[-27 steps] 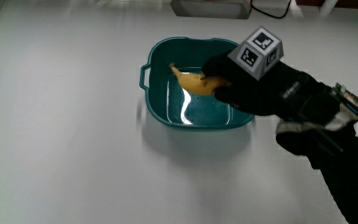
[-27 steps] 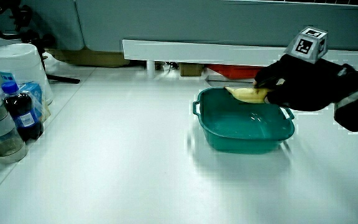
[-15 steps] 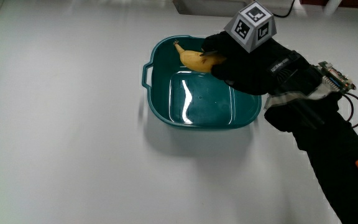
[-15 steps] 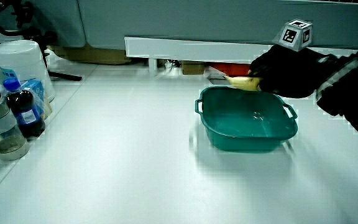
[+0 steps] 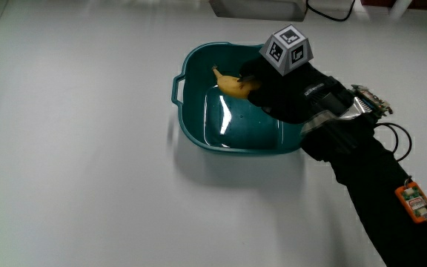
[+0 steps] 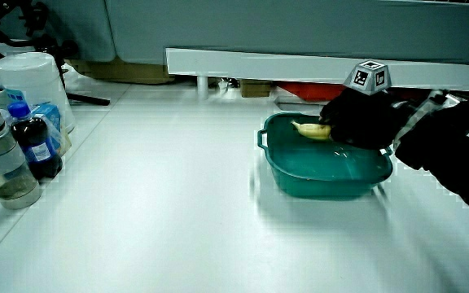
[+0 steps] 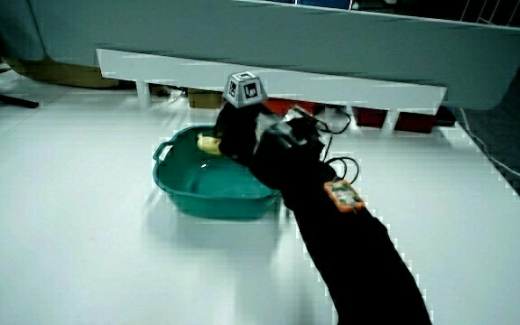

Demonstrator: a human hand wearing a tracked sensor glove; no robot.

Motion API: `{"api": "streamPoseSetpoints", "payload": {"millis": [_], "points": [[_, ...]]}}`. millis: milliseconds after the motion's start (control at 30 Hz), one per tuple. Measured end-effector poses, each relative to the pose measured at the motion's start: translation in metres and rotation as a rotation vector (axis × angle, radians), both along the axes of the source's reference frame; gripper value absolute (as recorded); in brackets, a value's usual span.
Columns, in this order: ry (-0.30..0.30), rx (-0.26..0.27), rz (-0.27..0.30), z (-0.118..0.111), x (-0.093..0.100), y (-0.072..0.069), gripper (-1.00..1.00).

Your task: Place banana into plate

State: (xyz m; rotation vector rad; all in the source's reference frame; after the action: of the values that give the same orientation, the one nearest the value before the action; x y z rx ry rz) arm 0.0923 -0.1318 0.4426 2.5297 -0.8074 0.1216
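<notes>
A yellow banana (image 5: 230, 84) is held inside the teal square dish (image 5: 193, 126), just above its floor near the rim farthest from the person. The gloved hand (image 5: 262, 87) is over the dish and shut on the banana's end. In both side views the banana (image 6: 310, 129) (image 7: 208, 143) pokes out from the fingers inside the dish (image 6: 300, 181) (image 7: 181, 196). The patterned cube (image 5: 287, 50) sits on the hand's back. The forearm crosses the dish's rim toward the person.
Bottles (image 6: 31, 146) and a white container (image 6: 31, 85) stand at the table's edge in a side view. A low white partition (image 6: 316, 65) runs along the table farther from the person than the dish, with a grey box (image 5: 258, 7) there.
The hand has lowered with the banana from above the dish's rim down into the dish, still holding it.
</notes>
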Motion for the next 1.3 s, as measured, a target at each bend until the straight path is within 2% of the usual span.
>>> {"api": "streamPoseSetpoints", "payload": {"millis": [100,267,433,533,600,733,800,867,1000,1167,1233,1300], "points": [[0.001,-0.020,0.016,0.011,0.000,0.003,0.00],[0.049,-0.050,0.010,0.031,-0.004,0.007,0.00],[0.069,-0.113,0.015,0.056,-0.004,0.012,0.00],[0.093,-0.117,0.026,0.065,-0.003,0.012,0.00],[0.080,-0.116,0.031,0.063,-0.003,0.011,0.00],[0.092,-0.103,0.028,0.063,-0.005,0.012,0.00],[0.102,-0.132,0.022,0.070,-0.005,0.012,0.00],[0.109,-0.125,0.035,0.070,-0.003,0.013,0.00],[0.124,-0.160,0.028,0.078,-0.002,0.014,0.00],[0.136,-0.151,0.032,0.081,-0.003,0.014,0.00],[0.131,-0.160,0.015,0.079,-0.005,0.015,0.00],[0.141,-0.143,0.023,0.079,-0.004,0.016,0.00]]}}
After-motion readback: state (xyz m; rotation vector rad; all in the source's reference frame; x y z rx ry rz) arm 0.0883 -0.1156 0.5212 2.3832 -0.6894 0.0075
